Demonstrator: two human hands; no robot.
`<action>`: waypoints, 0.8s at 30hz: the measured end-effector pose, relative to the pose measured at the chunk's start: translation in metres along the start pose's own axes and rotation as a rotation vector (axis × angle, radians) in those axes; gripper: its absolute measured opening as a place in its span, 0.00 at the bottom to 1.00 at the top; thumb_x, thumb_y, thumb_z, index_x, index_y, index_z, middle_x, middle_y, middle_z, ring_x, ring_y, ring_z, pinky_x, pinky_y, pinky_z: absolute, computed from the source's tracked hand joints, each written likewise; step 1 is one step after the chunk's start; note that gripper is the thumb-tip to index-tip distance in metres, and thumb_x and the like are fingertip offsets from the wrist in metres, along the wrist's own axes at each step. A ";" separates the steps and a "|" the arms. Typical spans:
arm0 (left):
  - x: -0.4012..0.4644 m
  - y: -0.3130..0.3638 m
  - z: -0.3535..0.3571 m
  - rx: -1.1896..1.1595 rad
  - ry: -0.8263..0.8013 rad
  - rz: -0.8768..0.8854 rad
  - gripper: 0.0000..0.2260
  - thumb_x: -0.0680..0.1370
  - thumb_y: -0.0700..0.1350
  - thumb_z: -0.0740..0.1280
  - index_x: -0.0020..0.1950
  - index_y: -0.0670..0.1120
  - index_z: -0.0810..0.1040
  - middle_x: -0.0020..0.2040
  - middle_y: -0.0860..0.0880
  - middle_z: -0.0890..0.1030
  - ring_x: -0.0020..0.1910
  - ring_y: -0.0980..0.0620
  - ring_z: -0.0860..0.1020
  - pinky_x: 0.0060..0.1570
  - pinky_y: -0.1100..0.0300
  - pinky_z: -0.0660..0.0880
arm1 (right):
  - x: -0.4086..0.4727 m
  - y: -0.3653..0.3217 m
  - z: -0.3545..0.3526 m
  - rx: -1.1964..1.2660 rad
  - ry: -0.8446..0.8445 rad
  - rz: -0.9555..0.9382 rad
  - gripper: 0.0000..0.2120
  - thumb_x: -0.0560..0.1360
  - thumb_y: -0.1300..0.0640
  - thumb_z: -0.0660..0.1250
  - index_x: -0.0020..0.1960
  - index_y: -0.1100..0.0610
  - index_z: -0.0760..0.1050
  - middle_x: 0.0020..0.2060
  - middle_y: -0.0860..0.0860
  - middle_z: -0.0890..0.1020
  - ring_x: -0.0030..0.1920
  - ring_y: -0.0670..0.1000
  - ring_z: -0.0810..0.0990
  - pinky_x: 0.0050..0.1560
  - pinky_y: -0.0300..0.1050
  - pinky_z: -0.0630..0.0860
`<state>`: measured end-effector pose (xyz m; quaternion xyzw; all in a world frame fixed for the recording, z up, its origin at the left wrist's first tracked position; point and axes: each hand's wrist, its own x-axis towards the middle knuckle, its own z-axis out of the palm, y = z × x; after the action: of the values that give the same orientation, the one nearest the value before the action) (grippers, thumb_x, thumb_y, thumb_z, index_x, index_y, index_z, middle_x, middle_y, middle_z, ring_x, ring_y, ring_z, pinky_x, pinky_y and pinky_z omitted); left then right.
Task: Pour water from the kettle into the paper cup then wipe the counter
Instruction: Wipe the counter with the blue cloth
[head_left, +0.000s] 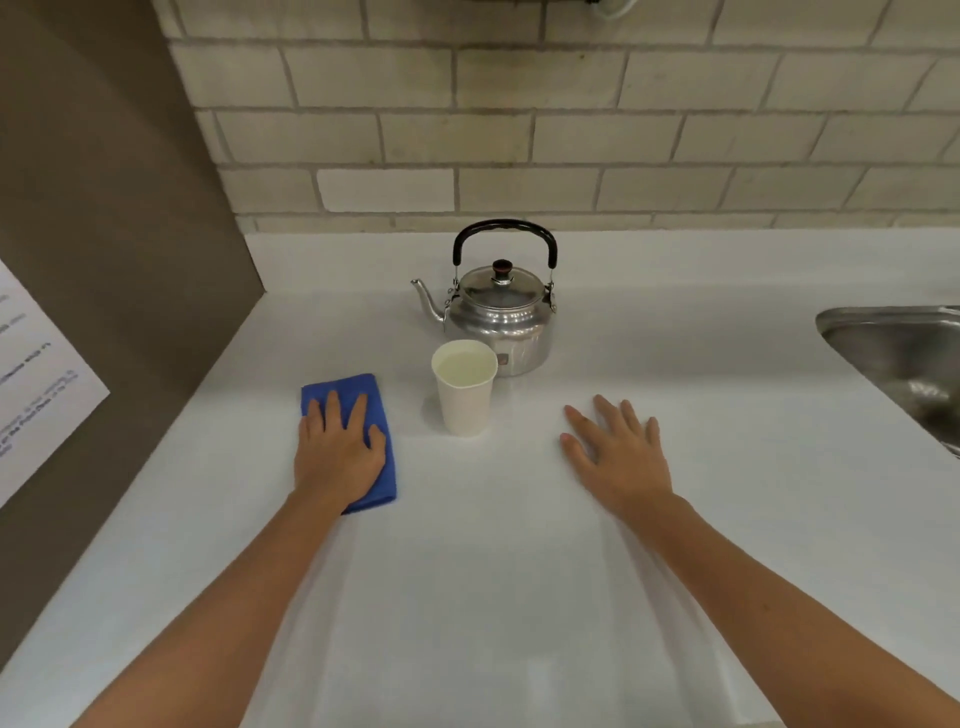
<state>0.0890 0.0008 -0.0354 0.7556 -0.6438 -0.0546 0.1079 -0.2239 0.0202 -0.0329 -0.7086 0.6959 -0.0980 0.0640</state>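
A shiny metal kettle (501, 312) with a black handle stands upright near the back of the white counter (519, 571), spout pointing left. Just in front of it stands a white paper cup (464, 387) holding water. Left of the cup lies a folded blue cloth (379, 410). My left hand (337, 449) lies flat on top of the cloth, fingers spread over it. My right hand (618, 452) rests palm down on the bare counter to the right of the cup, fingers apart and holding nothing.
A steel sink (904, 358) is set into the counter at the right edge. A brick wall (519, 130) runs along the back. A brown side panel (114, 260) with a printed paper sheet (36, 384) closes off the left.
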 end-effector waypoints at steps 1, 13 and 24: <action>0.014 0.001 0.000 0.019 0.008 0.007 0.24 0.80 0.50 0.51 0.75 0.47 0.53 0.76 0.39 0.54 0.74 0.37 0.53 0.73 0.46 0.50 | 0.000 0.000 0.000 0.016 -0.003 -0.001 0.24 0.77 0.40 0.47 0.72 0.41 0.57 0.75 0.51 0.56 0.75 0.57 0.48 0.74 0.59 0.45; 0.065 0.020 0.007 0.078 -0.049 0.158 0.23 0.80 0.50 0.49 0.75 0.47 0.52 0.77 0.40 0.53 0.74 0.37 0.54 0.74 0.45 0.50 | 0.001 0.000 0.002 0.047 0.023 0.009 0.23 0.77 0.39 0.49 0.72 0.41 0.59 0.74 0.50 0.59 0.75 0.56 0.50 0.74 0.57 0.48; 0.061 0.015 0.006 0.046 -0.063 0.168 0.24 0.80 0.51 0.48 0.75 0.49 0.50 0.77 0.43 0.51 0.75 0.41 0.50 0.74 0.48 0.47 | 0.001 -0.006 -0.005 0.017 0.029 0.022 0.22 0.78 0.41 0.50 0.71 0.41 0.60 0.74 0.50 0.60 0.74 0.56 0.52 0.73 0.55 0.50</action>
<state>0.0835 -0.0625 -0.0346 0.6992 -0.7090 -0.0543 0.0743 -0.2194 0.0196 -0.0265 -0.6988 0.7036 -0.1132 0.0609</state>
